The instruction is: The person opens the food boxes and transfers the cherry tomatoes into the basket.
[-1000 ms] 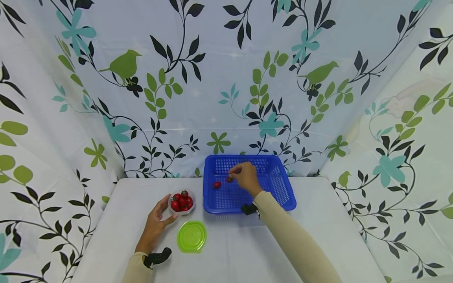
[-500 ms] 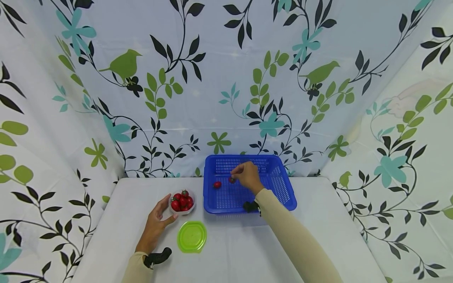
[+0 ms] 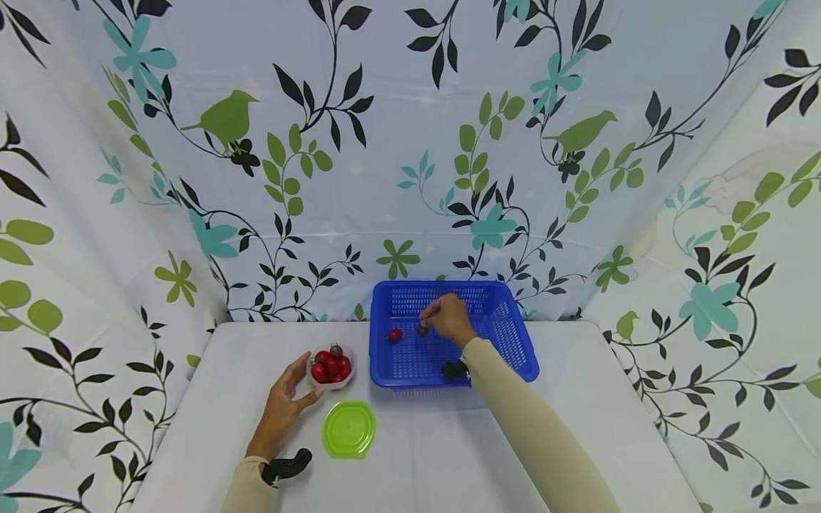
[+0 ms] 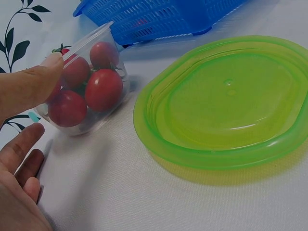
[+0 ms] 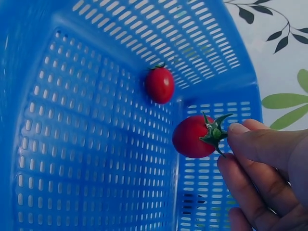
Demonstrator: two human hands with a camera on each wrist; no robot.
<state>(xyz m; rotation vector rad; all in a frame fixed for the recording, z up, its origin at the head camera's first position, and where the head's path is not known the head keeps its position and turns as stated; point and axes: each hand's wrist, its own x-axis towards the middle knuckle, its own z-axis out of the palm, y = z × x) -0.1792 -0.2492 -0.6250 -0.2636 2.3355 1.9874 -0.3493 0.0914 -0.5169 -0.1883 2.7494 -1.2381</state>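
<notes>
My left hand (image 3: 286, 400) holds a small clear plastic container (image 3: 347, 350) of red cherry tomatoes (image 3: 331, 365) from its left side. In the left wrist view the thumb (image 4: 29, 86) overlaps the container's wall near the rim. My right hand (image 3: 451, 320) is inside a blue basket (image 3: 378, 370). Its thumb and fingers pinch a cherry tomato (image 5: 192, 137) by the green stem end. Close by, a second tomato (image 5: 160, 85) lies on the basket floor, near its wall.
A green plastic lid (image 3: 348, 429) lies on the white-covered table (image 3: 449, 456), in front of the container and basket. Printed curtains (image 3: 410, 142) with leaves and birds enclose the table at the back and sides.
My right hand has shifted slightly right inside the basket, and the pinched tomato has moved right and slightly lower with it. The left hand and container stay in place.
</notes>
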